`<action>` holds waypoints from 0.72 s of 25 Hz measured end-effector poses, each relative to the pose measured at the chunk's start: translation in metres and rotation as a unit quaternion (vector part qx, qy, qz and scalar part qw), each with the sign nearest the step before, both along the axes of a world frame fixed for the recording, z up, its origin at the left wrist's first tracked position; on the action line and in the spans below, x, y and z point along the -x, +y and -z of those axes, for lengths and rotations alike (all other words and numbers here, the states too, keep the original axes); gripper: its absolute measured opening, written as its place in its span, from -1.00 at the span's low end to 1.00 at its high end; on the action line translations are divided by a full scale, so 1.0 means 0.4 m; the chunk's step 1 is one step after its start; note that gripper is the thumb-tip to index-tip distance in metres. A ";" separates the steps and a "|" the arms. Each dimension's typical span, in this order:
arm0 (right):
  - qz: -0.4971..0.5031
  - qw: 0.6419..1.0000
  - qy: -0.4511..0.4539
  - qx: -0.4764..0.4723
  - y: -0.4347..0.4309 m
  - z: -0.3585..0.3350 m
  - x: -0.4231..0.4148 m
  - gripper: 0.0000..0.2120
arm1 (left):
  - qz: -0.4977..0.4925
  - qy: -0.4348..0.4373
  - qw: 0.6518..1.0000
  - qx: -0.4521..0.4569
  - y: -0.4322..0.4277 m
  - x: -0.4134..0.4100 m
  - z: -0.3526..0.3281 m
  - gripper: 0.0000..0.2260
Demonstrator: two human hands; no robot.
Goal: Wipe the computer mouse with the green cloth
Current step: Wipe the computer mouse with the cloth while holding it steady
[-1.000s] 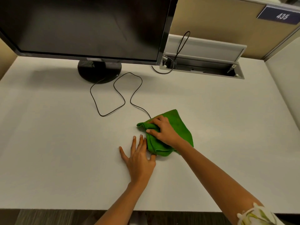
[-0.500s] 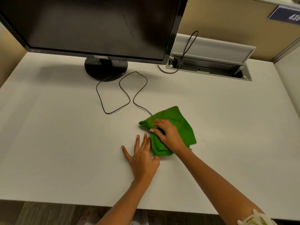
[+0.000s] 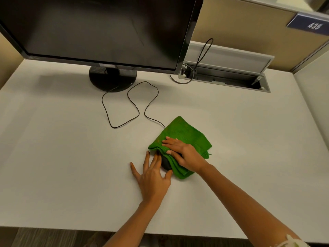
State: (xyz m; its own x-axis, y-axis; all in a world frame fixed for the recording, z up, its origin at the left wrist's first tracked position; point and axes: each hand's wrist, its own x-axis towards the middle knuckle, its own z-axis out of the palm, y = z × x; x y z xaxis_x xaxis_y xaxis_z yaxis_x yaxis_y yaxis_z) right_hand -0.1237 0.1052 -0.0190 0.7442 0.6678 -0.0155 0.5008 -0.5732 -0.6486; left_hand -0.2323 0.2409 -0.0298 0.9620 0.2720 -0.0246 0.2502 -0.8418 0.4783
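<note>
Green cloth (image 3: 185, 139), folded into several layers, lies draped over a dark computer mouse (image 3: 166, 164) near the middle of a white table (image 3: 62, 166), leaving only a sliver of the mouse exposed at the cloth's 7 o'clock edge. The right hand (image 3: 185, 154) rests flat on top of the cloth, fingers extended toward 10 o'clock and pressing the fabric down onto the mouse rather than clutching it. The left hand (image 3: 151, 177) lies palm down on the table just beside the mouse at its 8 o'clock, fingers spread wide, with fingertips touching the mouse's exposed side and the thumb reaching the cloth's lower fold. A thin black cable (image 3: 135, 104) emerges from under the cloth at 11 o'clock and loops across the table toward the round base of a dark monitor (image 3: 99, 29), which stands at 11 o'clock from the hands. At 1 o'clock, an open cable hatch (image 3: 231, 75) is set into the table against a tan partition bearing a blue sign (image 3: 309, 24) numbered 435.
</note>
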 end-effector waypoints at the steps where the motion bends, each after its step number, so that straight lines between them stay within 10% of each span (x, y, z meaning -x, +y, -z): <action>1: 0.000 1.000 0.009 0.008 0.003 0.001 -0.017 -0.64 | 0.003 -0.002 1.000 -0.001 0.000 0.000 0.001 -0.39; 18: 0.034 0.999 -0.006 -0.011 0.010 0.026 -0.020 -0.66 | -0.038 0.004 0.999 0.019 -0.025 0.013 0.003 -0.36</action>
